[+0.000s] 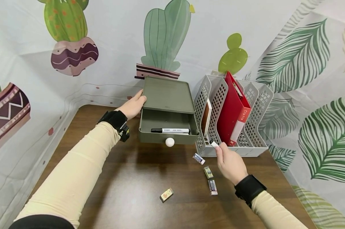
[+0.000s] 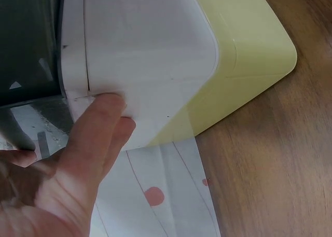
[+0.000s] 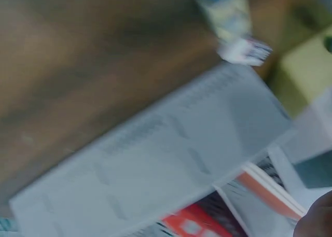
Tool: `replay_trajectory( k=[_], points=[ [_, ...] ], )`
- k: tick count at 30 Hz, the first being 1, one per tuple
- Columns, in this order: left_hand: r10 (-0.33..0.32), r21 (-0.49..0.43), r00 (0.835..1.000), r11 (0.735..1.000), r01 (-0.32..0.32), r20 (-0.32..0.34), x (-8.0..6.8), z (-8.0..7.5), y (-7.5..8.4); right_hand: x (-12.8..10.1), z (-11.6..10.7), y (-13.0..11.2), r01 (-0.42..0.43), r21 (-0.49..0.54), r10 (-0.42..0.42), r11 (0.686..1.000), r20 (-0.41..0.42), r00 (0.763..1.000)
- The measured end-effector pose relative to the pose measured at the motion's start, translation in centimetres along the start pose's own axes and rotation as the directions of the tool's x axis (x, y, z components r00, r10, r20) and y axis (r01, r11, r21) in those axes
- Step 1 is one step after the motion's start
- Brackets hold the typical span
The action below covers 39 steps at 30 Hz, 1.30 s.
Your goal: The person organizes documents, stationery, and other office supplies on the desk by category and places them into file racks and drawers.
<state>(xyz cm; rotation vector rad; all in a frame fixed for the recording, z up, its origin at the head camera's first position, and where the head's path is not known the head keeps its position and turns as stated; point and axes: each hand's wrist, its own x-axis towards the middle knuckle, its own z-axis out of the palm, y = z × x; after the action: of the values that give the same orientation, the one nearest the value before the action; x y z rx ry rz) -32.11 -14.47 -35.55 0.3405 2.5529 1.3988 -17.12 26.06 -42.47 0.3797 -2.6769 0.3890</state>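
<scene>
A drawer box [image 1: 168, 95] stands at the back edge of the surface [image 1: 126, 197], its open drawer [image 1: 168, 135] holding a marker [image 1: 170, 130]. A file rack [image 1: 232, 127] stands just right of it, toward the back right corner. Four erasers [image 1: 208, 172] lie before the rack, nearer the middle.

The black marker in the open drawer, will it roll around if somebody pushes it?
Probably, a bit. The black marker looks round and smooth and lies flat on its side, so a nudge could roll it. The drawer walls would likely stop it soon. It seems stiff and light, so easy to lift.
</scene>
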Motion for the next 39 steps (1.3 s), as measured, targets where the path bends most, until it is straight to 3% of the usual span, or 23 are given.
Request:
replay_trajectory(
  k=[9,15,23,31,39],
  points=[
    [0.001,0.006,1.0,1.0,-0.001,0.012,0.0,0.0,0.1,6.6,-2.8,-4.2,0.11,0.078,-0.114,0.991,0.046,0.992],
    [-0.007,0.014,1.0,1.0,0.007,0.008,-0.1,-0.1,-0.2,9.7,-3.5,-7.7,0.206,0.094,-0.217,0.974,0.125,0.968],
    [-0.021,0.008,1.0,1.0,0.021,-0.002,0.6,0.2,-0.7,11.8,-2.3,-10.5,0.301,0.141,-0.324,0.943,0.179,0.929],
    [0.001,-0.007,1.0,1.0,-0.001,0.013,0.2,0.6,0.0,13.0,-1.2,-11.0,0.268,0.182,-0.308,0.946,0.25,0.918],
    [-0.008,0.02,1.0,1.0,0.008,0.002,1.1,0.2,-0.9,13.7,-0.6,-11.2,0.275,0.183,-0.318,0.944,0.276,0.907]
  ],
)
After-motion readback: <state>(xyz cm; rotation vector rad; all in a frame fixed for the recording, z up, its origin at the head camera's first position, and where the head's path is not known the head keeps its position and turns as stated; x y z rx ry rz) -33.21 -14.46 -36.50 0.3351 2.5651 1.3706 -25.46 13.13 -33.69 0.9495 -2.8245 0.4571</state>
